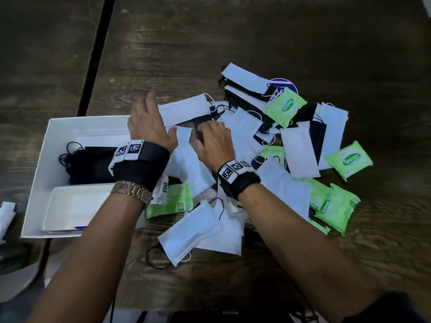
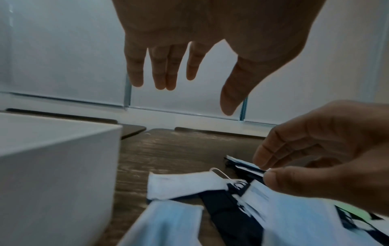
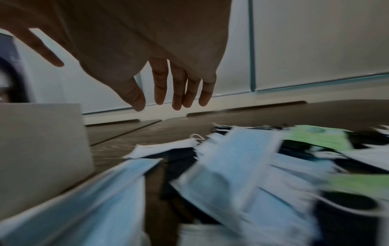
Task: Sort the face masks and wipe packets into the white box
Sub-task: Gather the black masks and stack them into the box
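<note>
The white box (image 1: 42,171) (image 2: 58,166) (image 3: 42,133) stands at the left, with black masks (image 1: 88,164) in its far compartment. To its right lies a loose pile of white and black face masks (image 1: 245,127) (image 3: 238,149) mixed with green wipe packets (image 1: 284,107) (image 1: 348,159). My left hand (image 1: 149,127) (image 2: 179,66) hovers over the box's right edge, fingers straight and holding nothing. My right hand (image 1: 214,143) (image 2: 326,158) (image 3: 168,74) hangs just above a black mask (image 1: 203,121) (image 2: 223,209) in the pile, fingers loosely curved with nothing between them.
The dark wooden table (image 1: 256,31) runs far and right of the pile. A seam (image 1: 95,54) between two tabletops passes behind the box. A blue round item (image 1: 285,82) lies under the far masks. A black elastic loop (image 1: 158,255) lies near the front.
</note>
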A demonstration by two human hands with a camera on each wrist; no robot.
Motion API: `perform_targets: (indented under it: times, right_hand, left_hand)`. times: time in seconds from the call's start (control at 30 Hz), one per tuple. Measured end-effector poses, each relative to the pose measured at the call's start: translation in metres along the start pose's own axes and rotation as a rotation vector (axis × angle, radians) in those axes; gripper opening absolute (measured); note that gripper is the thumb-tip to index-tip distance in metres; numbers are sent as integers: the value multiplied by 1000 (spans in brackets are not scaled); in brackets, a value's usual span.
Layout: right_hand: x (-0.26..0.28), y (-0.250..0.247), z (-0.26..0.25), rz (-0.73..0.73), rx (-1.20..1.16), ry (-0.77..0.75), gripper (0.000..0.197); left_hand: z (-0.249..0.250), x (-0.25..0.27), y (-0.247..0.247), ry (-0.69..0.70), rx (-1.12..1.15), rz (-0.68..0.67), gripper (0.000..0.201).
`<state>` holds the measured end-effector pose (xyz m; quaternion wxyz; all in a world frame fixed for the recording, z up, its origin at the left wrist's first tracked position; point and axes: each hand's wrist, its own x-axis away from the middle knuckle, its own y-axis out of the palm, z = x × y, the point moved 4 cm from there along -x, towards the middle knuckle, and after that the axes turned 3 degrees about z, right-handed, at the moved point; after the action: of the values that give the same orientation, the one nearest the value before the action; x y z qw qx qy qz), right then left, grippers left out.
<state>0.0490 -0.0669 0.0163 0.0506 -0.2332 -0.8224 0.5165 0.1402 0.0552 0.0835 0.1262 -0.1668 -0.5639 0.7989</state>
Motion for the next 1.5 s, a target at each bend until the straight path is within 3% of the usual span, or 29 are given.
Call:
perform_targets:
  times: [0.23, 0.47, 0.57, 0.7, 0.83, 0.97, 1.13, 1.27, 1.4, 1.5]
  right_hand:
    - [19, -20, 101, -85, 56, 143, 39]
    - [32, -44, 187, -25, 87, 276, 26]
    - [32, -60, 232, 72, 128, 465, 23]
    - [40, -86, 292, 171, 132, 826, 29]
    - [48, -88, 324, 125, 72, 1047, 55]
    - [41, -88, 333, 140, -6, 1050, 57]
    - [40, -84, 338, 144, -121, 1084, 33]
    - [36, -99, 319, 257, -139, 996, 15]
    - [22, -111, 274, 379, -241, 711, 16]
    - [11, -103, 232, 288, -385, 524, 21]
  left_hand:
    - [64, 21, 73, 99, -30, -251, 80]
    - [118, 34, 148, 211, -16, -527, 76]
    - [143, 39, 169, 290, -5, -581, 69]
    - [166, 42, 191, 318, -69, -607, 63]
    - [173, 48, 205, 285, -144, -611, 54]
    - [171, 52, 215, 279, -187, -603, 60]
    - [172, 52, 215, 281, -180, -617, 61]
    - [173, 44, 205, 225, -116, -637, 62]
    - [191, 33, 180, 252, 356, -363, 42]
    - [209, 37, 171, -9, 846, -548, 40]
